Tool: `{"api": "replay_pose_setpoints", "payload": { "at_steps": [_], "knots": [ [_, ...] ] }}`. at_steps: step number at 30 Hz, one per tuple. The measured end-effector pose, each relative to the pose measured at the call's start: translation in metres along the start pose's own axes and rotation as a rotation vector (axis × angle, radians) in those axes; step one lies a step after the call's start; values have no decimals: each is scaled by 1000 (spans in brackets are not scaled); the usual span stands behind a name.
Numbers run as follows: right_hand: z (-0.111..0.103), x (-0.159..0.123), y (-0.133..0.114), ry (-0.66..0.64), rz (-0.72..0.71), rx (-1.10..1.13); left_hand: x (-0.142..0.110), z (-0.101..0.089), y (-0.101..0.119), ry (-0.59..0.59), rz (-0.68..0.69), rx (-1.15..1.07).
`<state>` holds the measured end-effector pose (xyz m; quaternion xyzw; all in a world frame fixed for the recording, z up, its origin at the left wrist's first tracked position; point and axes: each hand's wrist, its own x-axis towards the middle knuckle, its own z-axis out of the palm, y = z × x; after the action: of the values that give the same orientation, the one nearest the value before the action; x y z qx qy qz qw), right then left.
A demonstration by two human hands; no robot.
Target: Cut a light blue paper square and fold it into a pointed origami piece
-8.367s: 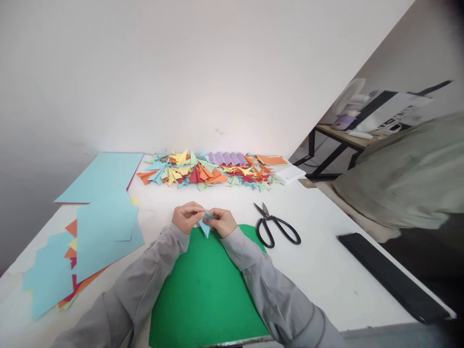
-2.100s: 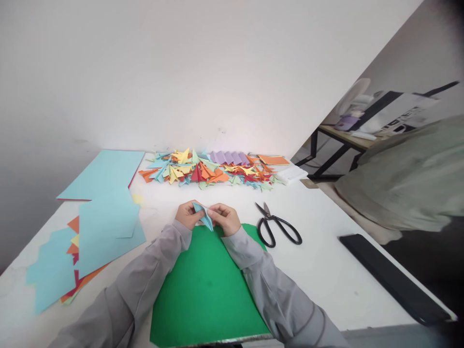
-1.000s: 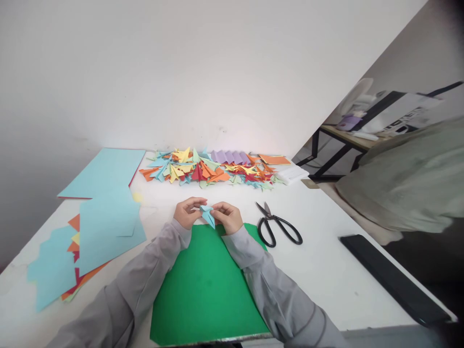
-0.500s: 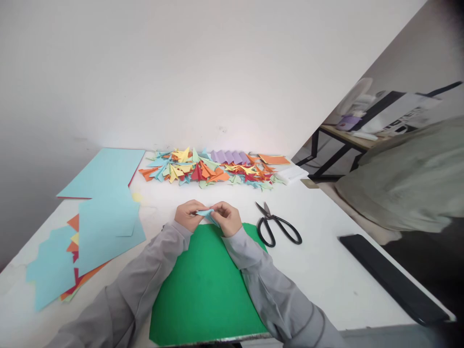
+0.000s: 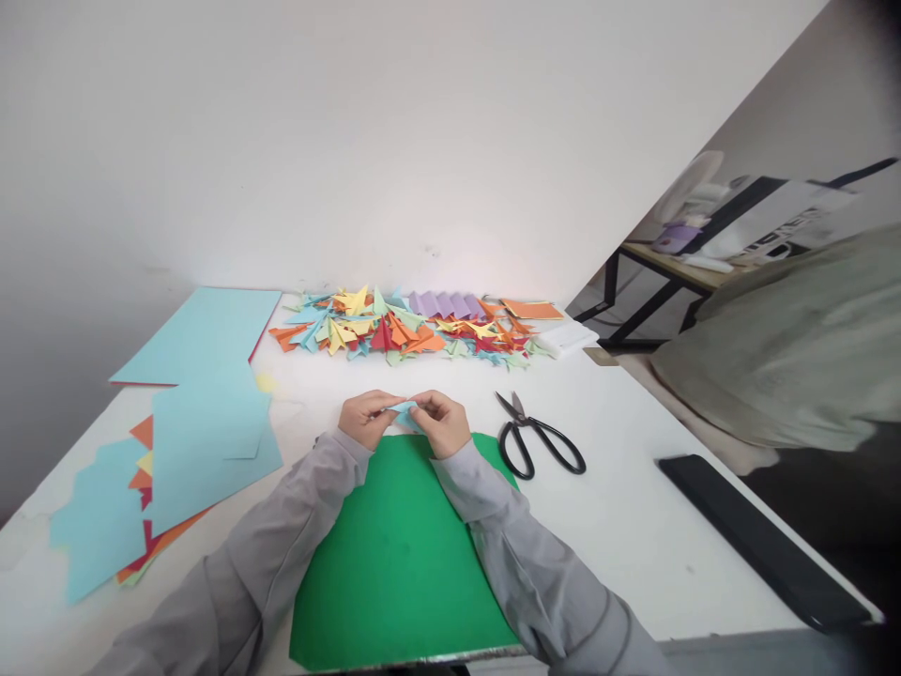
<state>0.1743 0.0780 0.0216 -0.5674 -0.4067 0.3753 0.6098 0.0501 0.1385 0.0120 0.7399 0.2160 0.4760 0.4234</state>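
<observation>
A small folded piece of light blue paper [image 5: 406,416] is pinched between my two hands, just past the far edge of a green mat [image 5: 408,554]. My left hand [image 5: 366,419] grips its left side with thumb and fingers. On its right side, my right hand [image 5: 442,420] holds it the same way. Fingers cover part of the paper, so its full shape is hidden. Black-handled scissors [image 5: 525,424] lie with blades parted to the right of my right hand.
Folded paper planes [image 5: 401,333] in several colours are heaped along the wall, with a purple pleated paper [image 5: 445,305] among them. Light blue sheets [image 5: 204,441] lie at left. A long black object [image 5: 764,540] rests by the right edge. A person [image 5: 781,347] is at the right.
My fingers have shifted slightly on the light blue paper, and its visible part has turned a little. Both hands stay in nearly the same place.
</observation>
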Motion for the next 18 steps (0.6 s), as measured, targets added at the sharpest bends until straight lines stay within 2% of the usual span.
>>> {"api": "replay_pose_setpoints", "payload": {
  "at_steps": [7,13,18],
  "knots": [
    [0,0,1,24,25,-18,-1,-1,3,-58,-77,-34],
    [1,-1,-2,27,20,-12,-1,0,1,-32,-117,-105],
    [0,1,1,25,45,4,-1,0,9,32,-66,-43]
  ]
}}
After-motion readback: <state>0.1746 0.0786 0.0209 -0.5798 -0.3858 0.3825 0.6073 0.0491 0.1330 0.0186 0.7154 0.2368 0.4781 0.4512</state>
